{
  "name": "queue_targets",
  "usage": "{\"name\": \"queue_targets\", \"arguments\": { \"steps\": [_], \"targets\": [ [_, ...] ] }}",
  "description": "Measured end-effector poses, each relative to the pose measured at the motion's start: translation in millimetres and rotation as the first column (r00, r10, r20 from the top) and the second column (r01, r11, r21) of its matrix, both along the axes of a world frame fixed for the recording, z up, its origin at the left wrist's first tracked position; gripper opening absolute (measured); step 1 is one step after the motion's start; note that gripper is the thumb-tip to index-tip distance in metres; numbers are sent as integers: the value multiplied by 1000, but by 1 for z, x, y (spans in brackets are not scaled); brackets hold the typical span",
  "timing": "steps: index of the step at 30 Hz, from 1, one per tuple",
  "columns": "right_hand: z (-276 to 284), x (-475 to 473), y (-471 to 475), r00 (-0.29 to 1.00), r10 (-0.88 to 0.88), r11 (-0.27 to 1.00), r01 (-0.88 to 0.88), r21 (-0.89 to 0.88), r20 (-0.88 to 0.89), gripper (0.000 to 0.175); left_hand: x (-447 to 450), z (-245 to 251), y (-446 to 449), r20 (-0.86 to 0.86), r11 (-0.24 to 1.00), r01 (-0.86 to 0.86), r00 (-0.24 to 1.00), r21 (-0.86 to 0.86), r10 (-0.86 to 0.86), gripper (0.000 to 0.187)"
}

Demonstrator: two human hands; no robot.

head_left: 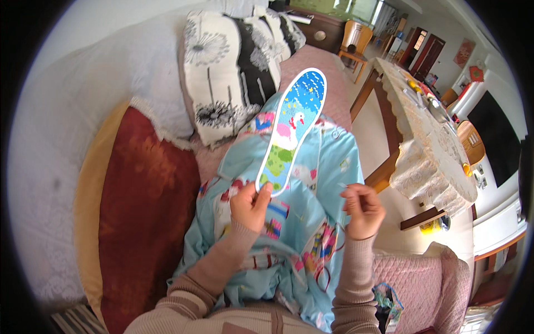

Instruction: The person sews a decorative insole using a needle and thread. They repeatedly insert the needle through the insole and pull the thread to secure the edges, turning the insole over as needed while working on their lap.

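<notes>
My left hand (250, 206) grips the rounded lower end of a cross-stitch shoe insole (285, 140), thumb on top. The insole is held up at a slant over my lap, its patterned face towards me. White edging frames a blue sky, a white swan with pink, and green ground. To the right, apart from the insole, my right hand (363, 211) has thumb and forefinger pinched on a small thin pale item (343, 185), too small to name. A dark red cord (327, 282) loops below that hand. Light blue printed cloth (336, 160) covers my legs.
I sit on a sofa with a pink quilted cover (411, 275). A dark red cushion (148, 217) and a black-and-white pillow (225, 75) lie on the left. At right stands a table with a lace tablecloth (421, 154). Coloured threads (388, 298) lie by my right arm.
</notes>
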State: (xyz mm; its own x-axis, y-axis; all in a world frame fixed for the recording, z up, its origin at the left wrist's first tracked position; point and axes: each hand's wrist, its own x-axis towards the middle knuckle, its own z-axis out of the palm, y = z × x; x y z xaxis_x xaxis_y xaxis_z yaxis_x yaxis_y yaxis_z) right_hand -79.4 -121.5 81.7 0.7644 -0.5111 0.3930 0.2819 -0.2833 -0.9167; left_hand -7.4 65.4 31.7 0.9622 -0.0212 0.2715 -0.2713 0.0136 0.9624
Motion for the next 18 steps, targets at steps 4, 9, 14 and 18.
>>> {"name": "queue_targets", "arguments": {
  "steps": [4,9,14,18],
  "targets": [
    [14,45,22,974,-40,925,120,-361,222,13,16,15,-37,-48,986,68,996,-150,-76,17],
    [12,82,6,930,-117,812,292,-506,349,20,41,19,-82,-25,970,76,996,-232,-84,16],
    [-15,98,-24,909,-295,759,410,-505,295,22,59,2,-110,-32,976,77,996,-203,-85,16],
    [-38,103,-27,924,-332,743,381,-550,190,20,59,-9,-111,-111,982,88,988,-169,-108,16]
  ]
}}
